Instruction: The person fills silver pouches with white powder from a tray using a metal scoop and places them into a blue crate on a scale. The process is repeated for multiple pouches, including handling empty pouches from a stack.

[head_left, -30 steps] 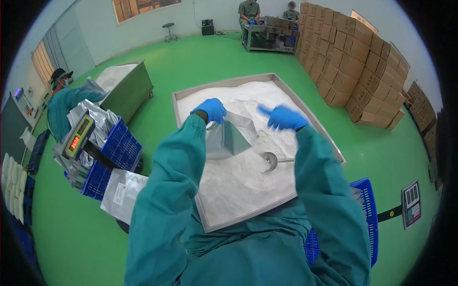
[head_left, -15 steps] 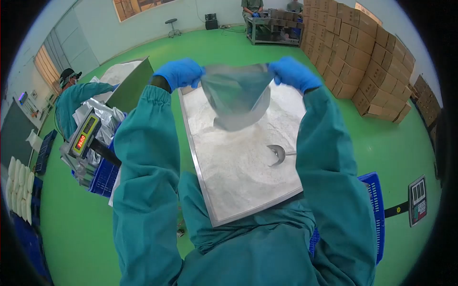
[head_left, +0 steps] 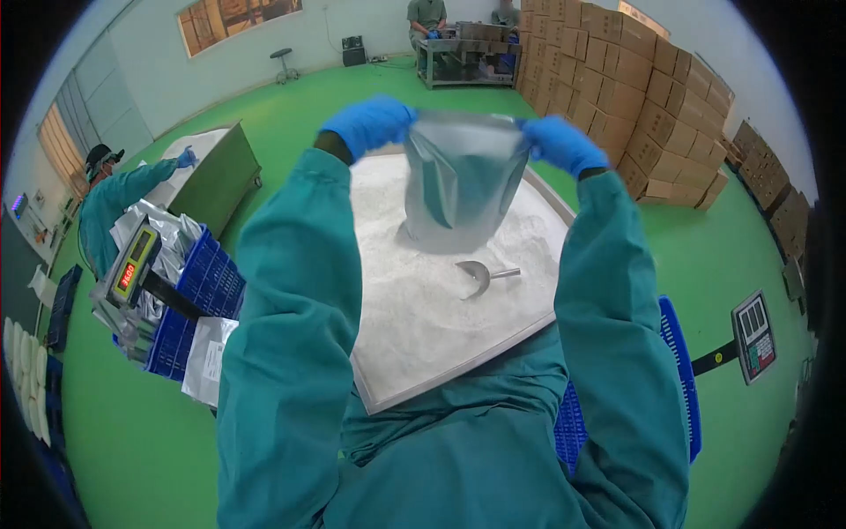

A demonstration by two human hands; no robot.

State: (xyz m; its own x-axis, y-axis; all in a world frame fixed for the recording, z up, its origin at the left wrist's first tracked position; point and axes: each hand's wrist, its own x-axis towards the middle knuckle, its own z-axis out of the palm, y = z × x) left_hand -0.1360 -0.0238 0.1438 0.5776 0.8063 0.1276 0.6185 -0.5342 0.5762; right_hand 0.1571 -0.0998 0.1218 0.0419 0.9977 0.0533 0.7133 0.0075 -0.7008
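A silver foil pouch [head_left: 463, 189] hangs upright between my two blue-gloved hands, its sides creased and reflecting green. My left hand [head_left: 368, 126] pinches its upper left corner. At the upper right corner, my right hand [head_left: 564, 144] is closed on the pouch as well. Below it, white powder [head_left: 423, 326] fills a wide metal tray [head_left: 458, 375] set close against my body. On the powder lies a metal scoop [head_left: 485, 276], with its handle pointing right.
Left, a blue basket [head_left: 216, 282] holds foil pouches beside a scale display [head_left: 137, 262]. A co-worker [head_left: 128, 189] reaches into another powder tray [head_left: 216, 176]. Right are a blue basket [head_left: 679, 379], a second scale display [head_left: 755, 337] and stacked cartons [head_left: 626, 79]. Two people sit behind a bench [head_left: 467, 62].
The pouch has turned more upright, its front facing me, and my hands have shifted right in view. My head view has turned, moving the background leftward. The co-worker's arm is now raised further.
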